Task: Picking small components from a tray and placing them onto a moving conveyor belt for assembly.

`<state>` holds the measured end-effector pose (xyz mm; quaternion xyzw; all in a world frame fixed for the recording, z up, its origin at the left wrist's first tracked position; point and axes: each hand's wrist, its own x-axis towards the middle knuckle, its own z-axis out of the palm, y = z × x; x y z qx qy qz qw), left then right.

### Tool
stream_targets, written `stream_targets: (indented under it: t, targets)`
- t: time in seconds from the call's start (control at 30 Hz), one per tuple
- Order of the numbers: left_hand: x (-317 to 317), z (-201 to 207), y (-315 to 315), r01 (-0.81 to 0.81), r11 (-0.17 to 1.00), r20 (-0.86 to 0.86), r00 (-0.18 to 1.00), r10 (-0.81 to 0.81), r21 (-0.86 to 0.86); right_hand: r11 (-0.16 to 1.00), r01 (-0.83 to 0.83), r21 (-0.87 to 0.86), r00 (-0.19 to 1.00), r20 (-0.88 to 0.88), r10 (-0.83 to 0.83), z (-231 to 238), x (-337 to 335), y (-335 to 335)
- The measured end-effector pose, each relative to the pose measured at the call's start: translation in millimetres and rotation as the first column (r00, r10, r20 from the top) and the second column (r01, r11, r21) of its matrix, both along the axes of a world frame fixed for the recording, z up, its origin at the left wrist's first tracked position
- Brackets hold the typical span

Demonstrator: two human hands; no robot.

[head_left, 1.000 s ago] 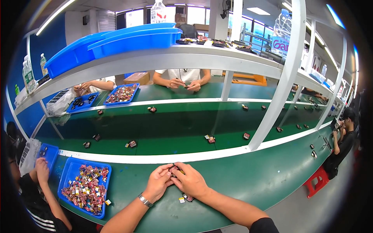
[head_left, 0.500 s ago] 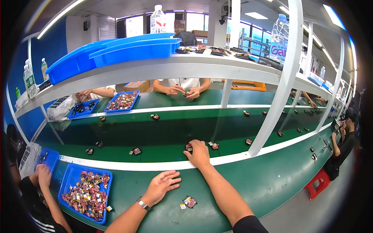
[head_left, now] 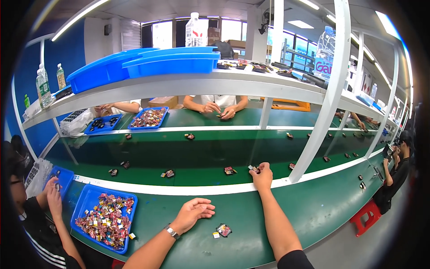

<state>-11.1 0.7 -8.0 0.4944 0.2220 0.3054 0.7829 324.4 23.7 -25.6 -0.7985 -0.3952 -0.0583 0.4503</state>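
Green worktop [head_left: 331, 201] spans the foreground, centred toward 6 o'clock; beyond its white rail [head_left: 152, 188] runs a lower green strip [head_left: 201, 175] dotted with small assemblies. At 8 o'clock on the worktop: blue tray [head_left: 85, 197], heaped with red, yellow and white parts [head_left: 105, 219]. Left hand [head_left: 195, 214], toward 6 o'clock, hovers over the worktop with fingers loosely curled and nothing in them. Right hand [head_left: 263, 175], between 4 and 5 o'clock, reaches over the rail, fingertips at one small assembly [head_left: 253, 169] on the strip; whether the grip has closed or merely touches cannot be told. Change noted: half a second ago the same hand was at the neighbouring assembly [head_left: 230, 171], which now lies free on the strip at the hand's 9 o'clock; the right hand has shifted one piece along. A second ago both hands were together over the worktop around one assembly. Reading: the first piece appears to have been let go, and handling has passed to its neighbour. Unchanged: another black-edged assembly [head_left: 223, 230] with a small white-and-yellow block beside it, lying on the worktop at the left hand's 4 o'clock, untouched by either hand.
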Motion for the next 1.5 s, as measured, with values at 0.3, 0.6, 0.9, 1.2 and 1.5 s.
stream_targets:
  t: [0.3,0.6,0.9,1.2,1.5]
  targets:
    - [-2.7,12.0,-2.1,0.134,0.989,-0.026,0.99,-0.136,-0.066,0.413,-0.904,0.111,0.384,-0.215,0.898,49.6,-116.6,-91.8]
    - [0.0,9.7,-5.3,0.136,0.982,0.001,0.991,-0.137,-0.128,0.376,-0.927,0.007,0.375,0.091,0.922,60.8,-123.1,-94.7]
    - [4.0,1.5,-8.7,0.048,0.992,0.06,0.997,-0.041,-0.118,0.639,-0.768,-0.044,0.629,0.14,0.765,57.2,-151.8,-98.7]
    - [5.0,1.3,-9.4,-0.062,0.994,0.027,0.998,0.065,-0.09,0.637,-0.767,-0.074,0.584,0.33,0.742,50.3,-148.1,-94.3]
    - [6.2,5.8,-11.7,-0.036,0.998,-0.005,0.999,0.036,-0.054,0.637,-0.766,-0.082,0.568,0.378,0.731,50.3,-148.5,-89.9]
